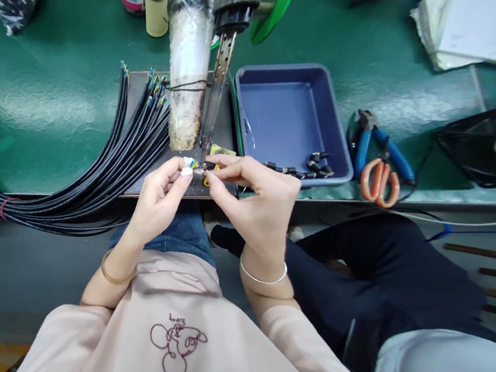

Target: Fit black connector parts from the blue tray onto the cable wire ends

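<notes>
My left hand (163,191) is closed, with thumb and forefinger pinching the stripped end of a black cable; its thin coloured wires (192,164) stick out to the right. White covers sit on the fingertips. Opposite it, my right hand (254,188) pinches a small black connector (207,166), its metal end towards the wires. Whether wires and connector touch, I cannot tell. Just above them, the tip of a soldering iron (217,92) points down. A bundle of black cables (111,178) with bared coloured ends lies to the left, partly on a dark board (133,91).
A blue tray (338,124) holds several black connectors (316,167). Right of it lie blue-handled pliers (391,151) and orange-handled scissors (379,182). A plastic-wrapped tube (189,80) hangs beside the iron. Papers (473,18) lie at back right. Another person's dark-clothed leg (370,273) is close by.
</notes>
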### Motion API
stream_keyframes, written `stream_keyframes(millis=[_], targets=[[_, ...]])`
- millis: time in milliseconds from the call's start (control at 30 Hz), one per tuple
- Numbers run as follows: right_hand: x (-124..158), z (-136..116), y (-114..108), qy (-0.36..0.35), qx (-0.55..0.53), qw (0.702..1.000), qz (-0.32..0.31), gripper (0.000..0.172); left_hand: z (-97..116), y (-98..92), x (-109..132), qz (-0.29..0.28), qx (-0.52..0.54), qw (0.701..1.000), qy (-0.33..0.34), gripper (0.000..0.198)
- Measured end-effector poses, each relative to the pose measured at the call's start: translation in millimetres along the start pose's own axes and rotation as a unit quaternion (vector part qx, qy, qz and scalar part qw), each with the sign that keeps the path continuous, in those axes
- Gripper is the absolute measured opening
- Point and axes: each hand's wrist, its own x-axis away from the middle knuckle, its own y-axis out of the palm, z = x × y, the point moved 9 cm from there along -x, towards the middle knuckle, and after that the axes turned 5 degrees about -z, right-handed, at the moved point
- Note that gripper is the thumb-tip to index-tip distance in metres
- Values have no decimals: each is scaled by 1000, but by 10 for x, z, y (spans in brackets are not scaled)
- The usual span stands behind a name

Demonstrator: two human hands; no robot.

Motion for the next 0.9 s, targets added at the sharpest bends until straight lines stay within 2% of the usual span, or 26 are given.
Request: stream_keyframes(millis=[267, 500, 667, 733, 833, 900], targets=[[30, -46, 16, -31, 25, 998, -44, 15, -62, 20, 8, -16, 15, 1000, -12, 38], [53, -53, -2, -28, 29, 999, -33, 13, -64, 39, 28, -23, 38, 999, -12, 34], [101, -20, -58, -12, 8, 1000, 20, 12, -59, -35, 107, 39, 31, 999, -5, 28], [109, 35, -34, 2, -31, 999, 16, 11, -43, -48, 141, 49, 32, 998, 6, 27], [126, 160, 103, 50, -111, 992, -40, 8, -53, 15, 156, 6, 47, 999, -3, 34], [169, 233, 55, 79, -143, 987, 2, 6, -69, 49, 160, -19, 55, 998, -15, 39]])
